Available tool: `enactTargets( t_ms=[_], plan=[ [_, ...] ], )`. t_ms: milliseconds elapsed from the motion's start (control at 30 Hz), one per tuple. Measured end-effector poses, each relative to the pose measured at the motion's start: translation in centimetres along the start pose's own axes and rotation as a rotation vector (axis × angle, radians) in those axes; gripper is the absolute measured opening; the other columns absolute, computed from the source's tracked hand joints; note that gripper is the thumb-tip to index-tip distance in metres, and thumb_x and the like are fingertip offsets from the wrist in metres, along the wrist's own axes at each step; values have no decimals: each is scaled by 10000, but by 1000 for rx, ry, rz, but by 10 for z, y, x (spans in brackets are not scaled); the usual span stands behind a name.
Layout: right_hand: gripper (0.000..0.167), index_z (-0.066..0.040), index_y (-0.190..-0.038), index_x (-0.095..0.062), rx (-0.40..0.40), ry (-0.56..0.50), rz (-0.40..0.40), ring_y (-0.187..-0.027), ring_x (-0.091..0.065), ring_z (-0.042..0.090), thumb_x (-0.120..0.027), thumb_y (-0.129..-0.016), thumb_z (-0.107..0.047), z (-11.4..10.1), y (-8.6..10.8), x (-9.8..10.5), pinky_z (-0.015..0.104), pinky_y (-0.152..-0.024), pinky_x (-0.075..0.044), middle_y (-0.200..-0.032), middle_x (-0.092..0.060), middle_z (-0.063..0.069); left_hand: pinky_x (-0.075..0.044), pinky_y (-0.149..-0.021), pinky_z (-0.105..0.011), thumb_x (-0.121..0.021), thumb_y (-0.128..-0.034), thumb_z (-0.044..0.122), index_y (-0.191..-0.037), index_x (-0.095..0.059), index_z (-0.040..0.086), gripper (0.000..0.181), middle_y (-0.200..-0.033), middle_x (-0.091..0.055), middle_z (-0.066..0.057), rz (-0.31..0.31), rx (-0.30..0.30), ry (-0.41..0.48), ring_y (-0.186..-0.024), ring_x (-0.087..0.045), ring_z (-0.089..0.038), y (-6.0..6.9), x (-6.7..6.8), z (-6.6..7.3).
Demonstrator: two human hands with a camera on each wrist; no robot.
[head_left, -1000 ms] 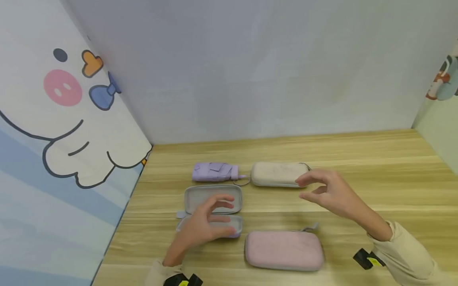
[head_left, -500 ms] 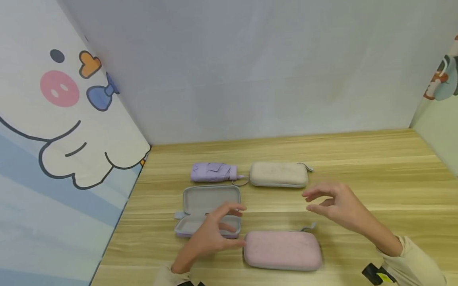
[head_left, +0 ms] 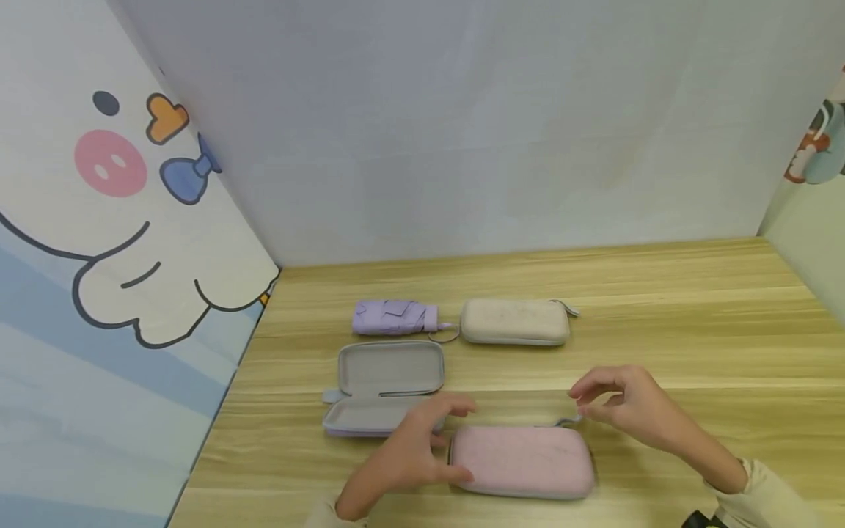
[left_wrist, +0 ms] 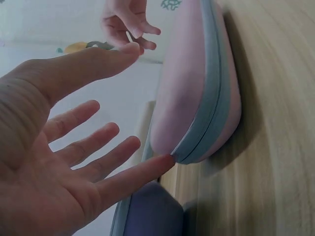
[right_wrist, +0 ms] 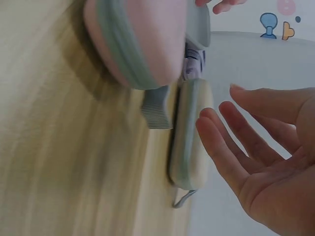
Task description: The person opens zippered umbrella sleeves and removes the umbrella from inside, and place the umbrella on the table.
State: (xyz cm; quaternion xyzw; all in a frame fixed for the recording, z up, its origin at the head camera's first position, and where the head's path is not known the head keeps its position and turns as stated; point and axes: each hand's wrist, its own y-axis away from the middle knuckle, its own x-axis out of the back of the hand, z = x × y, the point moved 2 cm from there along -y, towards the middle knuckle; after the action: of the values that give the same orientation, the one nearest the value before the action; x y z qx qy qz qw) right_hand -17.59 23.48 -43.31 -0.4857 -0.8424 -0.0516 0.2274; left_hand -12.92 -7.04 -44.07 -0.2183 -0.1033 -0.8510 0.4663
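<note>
A closed pink zip case (head_left: 523, 462) lies at the front of the table. At its left end is my left hand (head_left: 411, 451), fingers spread; in the left wrist view, a fingertip of the left hand (left_wrist: 74, 147) meets the end of the pink case (left_wrist: 184, 83). My right hand (head_left: 634, 411) hovers by the case's back right corner, near its grey pull tab (head_left: 568, 421). In the right wrist view the right hand (right_wrist: 266, 152) has relaxed fingers and holds nothing, apart from the ribbed tab (right_wrist: 157, 108).
An opened case with grey lining (head_left: 391, 368) lies behind and left of the pink case, partly covered by my left hand. Farther back are a folded purple umbrella (head_left: 394, 317) and a closed cream case (head_left: 515, 322). A grey-white wall (head_left: 495, 132) stands behind the table.
My left hand has moved right and nearer, from over the opened case to the pink case's left end. My right hand has come down from beside the cream case toward the pull tab.
</note>
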Motion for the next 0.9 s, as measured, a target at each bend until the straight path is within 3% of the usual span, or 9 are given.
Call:
enactTargets(
  t_ms=[133,300,467,700,900],
  plan=[
    [106,6,-902,-690,-19,8,-31,-777,-637,107,-712,-798,8,11,3,-3,279,-624,-551,-882,-684,116,-518,-780,-227,-871,-640,67,-1263,-521,125,717,-1325,-483,-64,-32,-29,-100,-1193,-471,-234,-2,-7,3],
    [88,-43,-893,-703,-30,56,-87,-781,-629,89,-725,-808,-53,20,5,-6,256,-663,-534,-881,-695,65,-429,-969,-307,-901,-594,162,-1226,-564,94,720,-1284,-523,-64,-30,-98,-355,-1197,-478,-190,-4,-14,4],
    [83,-63,-905,-710,-53,78,-130,-807,-646,104,-694,-827,-38,25,7,-8,246,-705,-530,-895,-700,29,-393,-1000,-291,-898,-558,152,-1190,-602,108,699,-1225,-557,-6,5,-36,-501,-1163,-491,-152,-7,-26,6],
    [175,-35,-947,-710,-38,87,-193,-875,-664,190,-612,-839,61,29,0,-17,268,-736,-534,-949,-703,64,-393,-997,-283,-884,-542,106,-1164,-622,136,676,-1202,-556,32,52,22,-501,-1153,-480,-131,-8,-37,5],
    [191,-30,-958,-672,-5,58,-288,-860,-648,145,-576,-848,93,29,-8,-21,289,-754,-527,-936,-690,40,-404,-984,-290,-880,-534,102,-1146,-633,159,663,-1180,-570,60,76,31,-502,-1136,-489,-118,-6,-39,4]
  ],
)
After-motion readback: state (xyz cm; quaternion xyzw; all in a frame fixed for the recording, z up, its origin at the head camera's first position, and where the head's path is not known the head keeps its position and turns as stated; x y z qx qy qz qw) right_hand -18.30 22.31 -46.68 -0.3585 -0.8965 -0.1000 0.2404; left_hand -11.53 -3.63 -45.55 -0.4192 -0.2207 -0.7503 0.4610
